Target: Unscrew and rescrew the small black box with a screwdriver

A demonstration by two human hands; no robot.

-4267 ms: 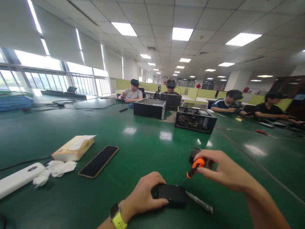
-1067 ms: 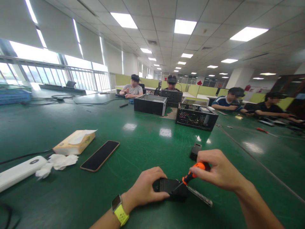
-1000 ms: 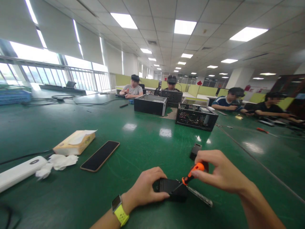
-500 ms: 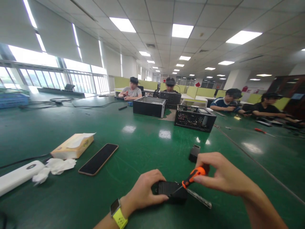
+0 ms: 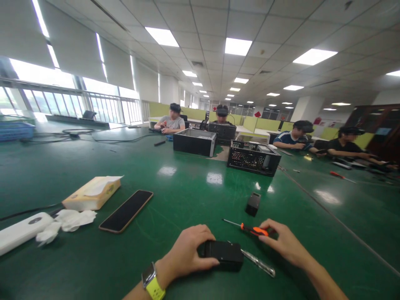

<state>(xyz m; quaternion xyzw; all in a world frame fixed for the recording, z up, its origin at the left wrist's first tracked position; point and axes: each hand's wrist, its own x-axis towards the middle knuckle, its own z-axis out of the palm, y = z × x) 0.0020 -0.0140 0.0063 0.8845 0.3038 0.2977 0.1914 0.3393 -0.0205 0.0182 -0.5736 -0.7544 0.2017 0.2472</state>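
My left hand (image 5: 187, 254), with a yellow-strapped watch on the wrist, is closed over the left end of a small black box-shaped device (image 5: 225, 254) lying on the green table (image 5: 187, 187). My right hand (image 5: 283, 246) reaches low over the table, its fingertips pinching the end of an orange-handled screwdriver (image 5: 250, 228). The screwdriver lies flat just beyond the device, tip pointing left. A thin metal strip (image 5: 259, 263) sticks out from under the device's right end. A small black block (image 5: 253, 204) stands a little farther back.
To the left lie a phone (image 5: 126, 210), a tissue box (image 5: 90, 193), crumpled tissue (image 5: 67, 221) and a white device (image 5: 18, 231) with a cable. Two open computer cases (image 5: 195, 142) (image 5: 253, 158) stand mid-table. Several people sit along the far side. A red screwdriver (image 5: 339, 176) lies at right.
My right hand has lowered the screwdriver from its tilted position on the device down flat onto the table. My left hand has stayed on the device.
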